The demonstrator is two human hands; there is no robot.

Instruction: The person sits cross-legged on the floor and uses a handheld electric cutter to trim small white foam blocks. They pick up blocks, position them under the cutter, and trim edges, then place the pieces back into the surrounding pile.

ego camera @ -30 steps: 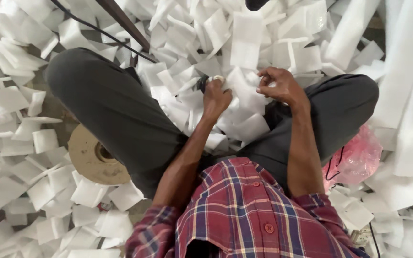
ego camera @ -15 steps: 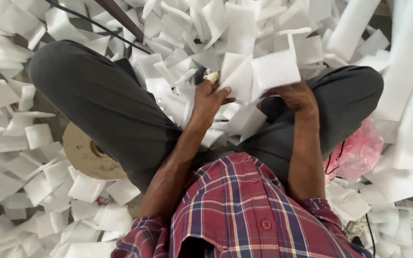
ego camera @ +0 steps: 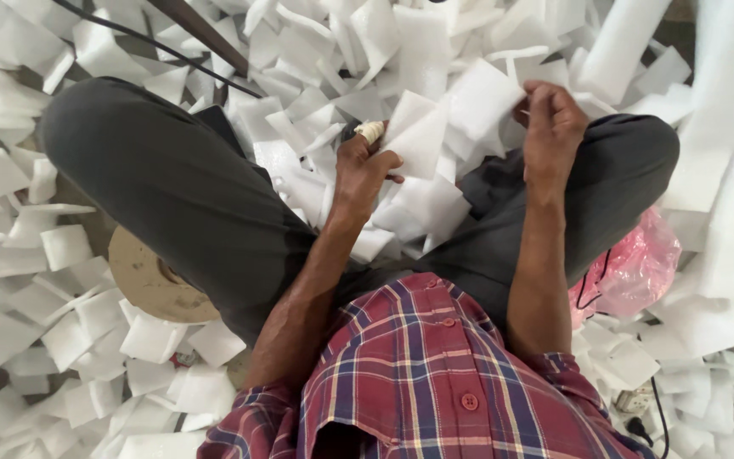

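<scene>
L hand (ego camera: 365,166) pinches foam sheet (ego camera: 422,140) near edge; R hand (ego camera: 552,119) closed on second sheet (ego camera: 482,98). Foam prob light, floppy, tears easy; grip at edges.

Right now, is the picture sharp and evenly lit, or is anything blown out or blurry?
Head view: soft, even daylight, no hard shadows; the white foam pieces glare almost featureless at top right; left hand and right hand look slightly soft; edges bend a little from the wide lens.
</scene>
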